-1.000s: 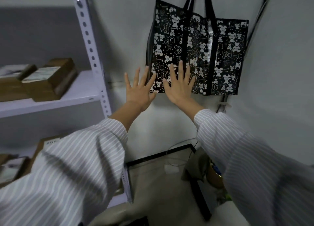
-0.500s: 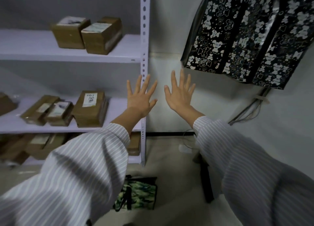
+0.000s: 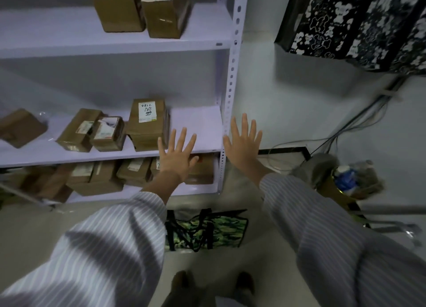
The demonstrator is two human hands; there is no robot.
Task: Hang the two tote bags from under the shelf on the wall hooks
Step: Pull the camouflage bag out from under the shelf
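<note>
- left hand (image 3: pixel 176 155): fingers straight and spread, back of hand to camera, holds nothing, raised in front of the middle board's front edge near its right end
- right hand (image 3: pixel 244 145): likewise spread flat and empty, just right of the shelf unit's front right post; the two hands are apart, not touching each other
- striped sleeves (image 3: pixel 103 249) cover both forearms
- camouflage tote bag (image 3: pixel 221 227): lying flat on the floor (image 3: pixel 272 272), black handles across it, just in front of the foot of the right post, below and between the two arms; neither hand touches it
- black tote bag (image 3: pixel 359 23): white bear print, up against the wall at the top right corner of view, bottom edge free above the floor; its top is cut off, cannot tell what holds it
- shelf unit (image 3: pixel 231 87): white, perforated posts, three boards visible
- top board: two cardboard boxes (image 3: pixel 119 6) side by side near the right end
- middle board: labelled box (image 3: pixel 147 124) standing near the centre, smaller parcels (image 3: pixel 92 131) to its left
- bottom board: more boxes (image 3: pixel 96 177) packed along the front edge
- cables (image 3: pixel 359 120) run down the wall to the floor right of the shelf unit
- blurry bin (image 3: pixel 332 186) with a blue-labelled bottle (image 3: pixel 344 175) on the floor at the right
- person's feet (image 3: pixel 182 281) at the bottom edge
</note>
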